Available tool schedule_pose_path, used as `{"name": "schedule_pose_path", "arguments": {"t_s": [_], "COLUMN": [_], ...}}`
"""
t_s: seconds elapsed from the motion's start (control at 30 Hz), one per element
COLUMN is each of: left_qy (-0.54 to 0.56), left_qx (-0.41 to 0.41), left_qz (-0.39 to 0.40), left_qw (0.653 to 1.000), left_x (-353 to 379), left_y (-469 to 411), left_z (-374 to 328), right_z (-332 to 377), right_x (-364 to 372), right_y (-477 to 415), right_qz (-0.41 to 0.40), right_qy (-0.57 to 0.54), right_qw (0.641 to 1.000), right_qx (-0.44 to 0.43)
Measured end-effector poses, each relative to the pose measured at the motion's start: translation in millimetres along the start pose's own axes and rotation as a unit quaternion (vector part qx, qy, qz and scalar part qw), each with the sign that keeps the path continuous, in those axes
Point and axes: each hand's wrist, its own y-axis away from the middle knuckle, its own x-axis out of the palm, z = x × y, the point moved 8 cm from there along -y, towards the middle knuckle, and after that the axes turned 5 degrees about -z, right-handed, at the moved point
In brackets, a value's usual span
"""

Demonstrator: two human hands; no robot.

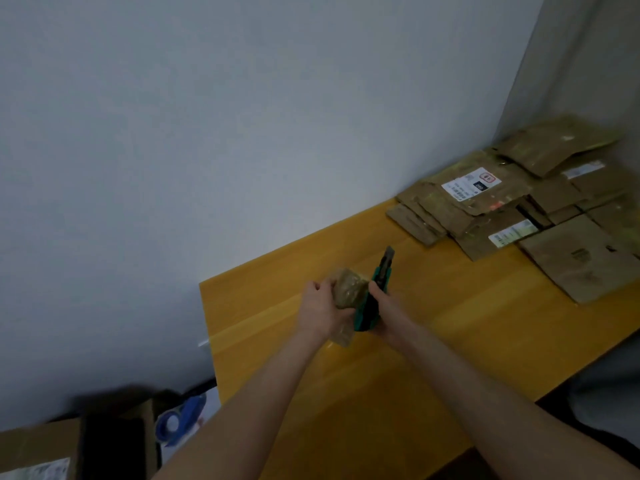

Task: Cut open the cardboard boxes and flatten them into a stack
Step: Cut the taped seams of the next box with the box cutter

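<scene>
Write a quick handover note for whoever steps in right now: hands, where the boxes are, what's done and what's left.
Left hand: gripping a small cardboard box above the yellow table.
Right hand: holding a green utility knife, blade end pointing up and away, beside the box.
Done: flattened cardboard stack at the table's far right corner.
Left: cut and flatten the held box; another cardboard box sits low at the left, beside a blue tape dispenser.

No text is legible: the white shipping labels (pixel 471 184) on the flattened cardboard boxes (pixel 526 206), the dark print on the front flattened box (pixel 585 261), and the label on the lower-left carton (pixel 38 471) are all too blurred to read.
</scene>
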Motion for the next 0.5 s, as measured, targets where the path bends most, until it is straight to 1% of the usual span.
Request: {"name": "schedule_pose_path", "arguments": {"t_s": [0.07,0.17,0.3,0.33,0.4,0.5], "left_qy": [0.092,0.213,0.356,0.367,0.351,0.258], "left_qx": [-0.017,-0.035,-0.089,-0.092,-0.081,-0.049], "left_qz": [0.000,0.013,0.029,0.026,0.020,0.010], "left_qw": [0.996,0.976,0.930,0.925,0.933,0.965], "left_x": [-6.5,-14.8,-16.2,-16.5,-16.1,-10.9], "left_y": [0.5,-0.3,-1.8,-2.2,-3.3,-4.2], "left_z": [-0.2,3.2,10.8,12.1,15.8,17.3], "right_z": [5.5,14.0,27.8,31.0,35.6,40.3], "right_x": [-4.0,-3.4,0.9,1.8,4.3,8.9], "right_y": [-1.2,-1.0,4.8,6.3,8.8,10.1], "right_qz": [-0.021,-0.025,-0.031,-0.034,-0.033,-0.024], "right_qy": [0.020,0.042,0.086,0.104,0.162,0.231], "right_qw": [1.000,0.999,0.995,0.992,0.982,0.964], "right_qx": [0.000,-0.009,-0.051,-0.065,-0.094,-0.132]}}
